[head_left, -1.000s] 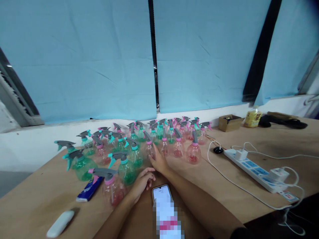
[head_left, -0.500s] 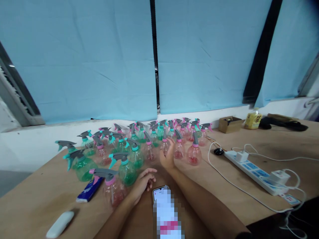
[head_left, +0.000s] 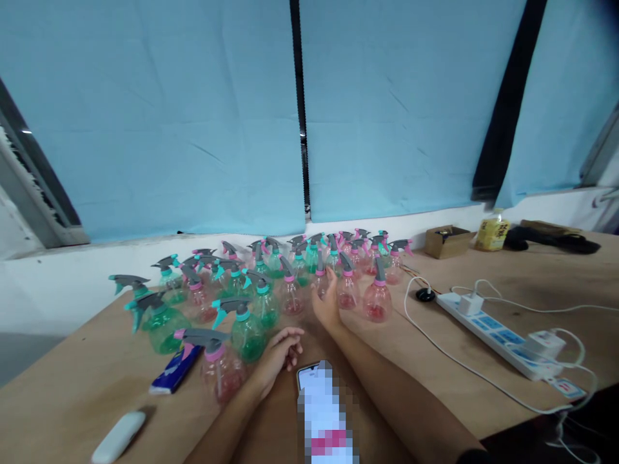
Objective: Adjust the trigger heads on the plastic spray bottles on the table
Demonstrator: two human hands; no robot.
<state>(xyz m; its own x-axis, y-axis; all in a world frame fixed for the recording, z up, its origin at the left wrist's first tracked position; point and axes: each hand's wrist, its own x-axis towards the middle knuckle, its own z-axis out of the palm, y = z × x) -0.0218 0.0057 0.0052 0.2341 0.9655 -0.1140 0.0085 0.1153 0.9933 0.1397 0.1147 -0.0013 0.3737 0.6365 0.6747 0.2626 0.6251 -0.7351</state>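
A crowd of small spray bottles (head_left: 271, 270) stands on the wooden table (head_left: 435, 348), some green with teal collars, some pink with pink collars, all with grey triggers. My right hand (head_left: 326, 299) is stretched forward among them, fingers apart, next to a pink bottle (head_left: 346, 288) and not closed on it. My left hand (head_left: 279, 351) rests on the table with fingers loosely curled, holding nothing, beside a green bottle (head_left: 245, 330) and a pink bottle (head_left: 218, 364). A phone (head_left: 322, 412) lies between my forearms.
A white power strip (head_left: 498, 335) with plugged chargers and cables lies to the right. A cardboard box (head_left: 447, 240), a yellow bottle (head_left: 491, 232) and dark items sit at the back right. A blue packet (head_left: 175, 368) and a white device (head_left: 118, 436) lie at the left front.
My right hand has moved from the bottle at the centre left to the right and farther in, lifting beside a pink bottle. My left hand has stayed put.
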